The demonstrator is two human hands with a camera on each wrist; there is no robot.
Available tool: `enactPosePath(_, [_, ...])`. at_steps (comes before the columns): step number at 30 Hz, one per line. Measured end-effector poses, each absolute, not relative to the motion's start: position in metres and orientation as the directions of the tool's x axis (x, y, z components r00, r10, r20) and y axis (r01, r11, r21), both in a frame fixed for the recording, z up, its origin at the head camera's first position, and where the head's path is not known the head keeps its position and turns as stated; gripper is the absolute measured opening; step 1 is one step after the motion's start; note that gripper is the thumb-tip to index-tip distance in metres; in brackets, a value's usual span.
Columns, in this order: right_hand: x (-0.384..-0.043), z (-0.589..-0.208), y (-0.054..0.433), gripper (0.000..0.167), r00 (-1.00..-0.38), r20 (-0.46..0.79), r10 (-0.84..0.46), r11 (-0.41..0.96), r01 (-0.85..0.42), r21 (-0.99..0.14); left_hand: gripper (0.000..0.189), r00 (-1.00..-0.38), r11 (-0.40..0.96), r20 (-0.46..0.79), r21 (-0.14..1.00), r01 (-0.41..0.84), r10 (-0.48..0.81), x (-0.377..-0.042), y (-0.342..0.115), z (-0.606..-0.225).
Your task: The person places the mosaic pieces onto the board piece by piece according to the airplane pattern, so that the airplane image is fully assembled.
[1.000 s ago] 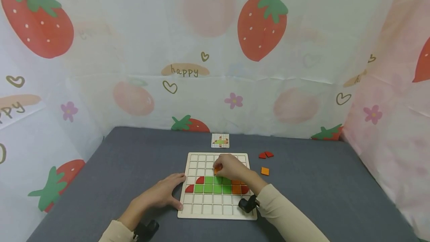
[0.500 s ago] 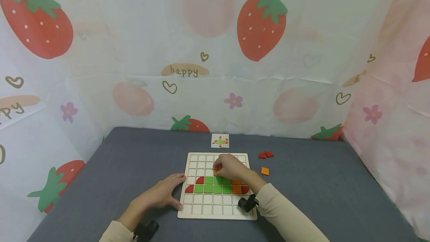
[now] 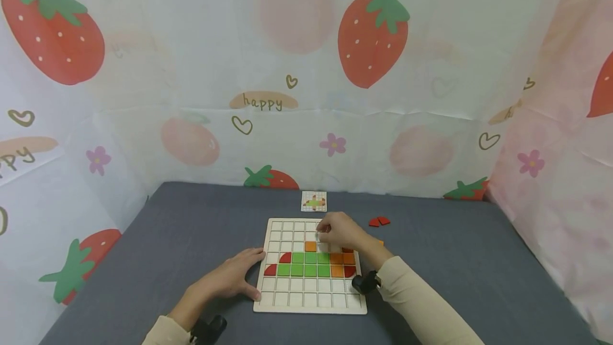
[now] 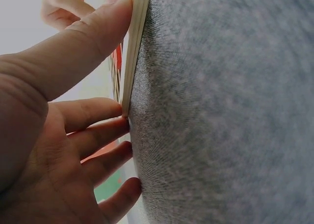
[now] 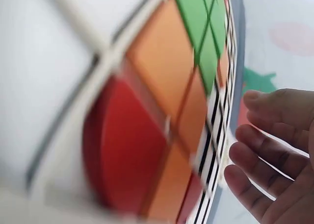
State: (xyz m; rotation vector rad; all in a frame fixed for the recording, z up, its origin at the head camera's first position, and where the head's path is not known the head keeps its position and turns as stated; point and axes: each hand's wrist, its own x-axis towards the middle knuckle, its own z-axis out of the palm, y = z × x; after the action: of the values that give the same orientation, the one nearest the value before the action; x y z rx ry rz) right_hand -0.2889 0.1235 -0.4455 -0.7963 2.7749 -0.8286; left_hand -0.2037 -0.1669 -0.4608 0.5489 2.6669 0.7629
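A wooden grid board lies on the table, bearing a block of green square tiles, orange squares at its right and red quarter-round tiles at the ends. One orange square tile sits in a cell just above the green block. Above the board's upper right part hovers my right hand; in the right wrist view its loosely bent fingers hold nothing. My left hand touches the board's left edge, with thumb and fingers spread apart, and the left wrist view shows its thumb against the rim.
Behind the board lies a small pattern card. Two loose red quarter-round pieces rest to the right, and a loose orange square is mostly hidden by my right forearm. A printed curtain stands behind the grey table.
My right hand has let go of the orange square tile, which now sits in its cell, and has moved up and to the right. The left hand has stayed in place.
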Motion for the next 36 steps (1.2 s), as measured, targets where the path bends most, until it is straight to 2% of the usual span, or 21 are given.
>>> enactPosePath(18, [-0.316,-0.428,0.208,0.028,-0.927,-0.011,-0.376,0.803,-0.319,-0.504,0.096,-0.879,0.785,-0.187,0.556,0.273,0.438,-0.204,-0.168,-0.463])
enactPosePath(27, [-0.324,-0.440,0.240,0.026,-0.950,0.047,-0.308,0.795,-0.284,-0.535,0.096,-0.879,0.792,-0.197,0.549,0.267,0.433,-0.205,-0.167,-0.462])
enactPosePath(36, [-0.330,-0.450,0.259,0.029,-0.964,0.007,-0.264,0.814,-0.227,-0.535,0.097,-0.882,0.798,-0.203,0.544,0.259,0.425,-0.205,-0.167,-0.462])
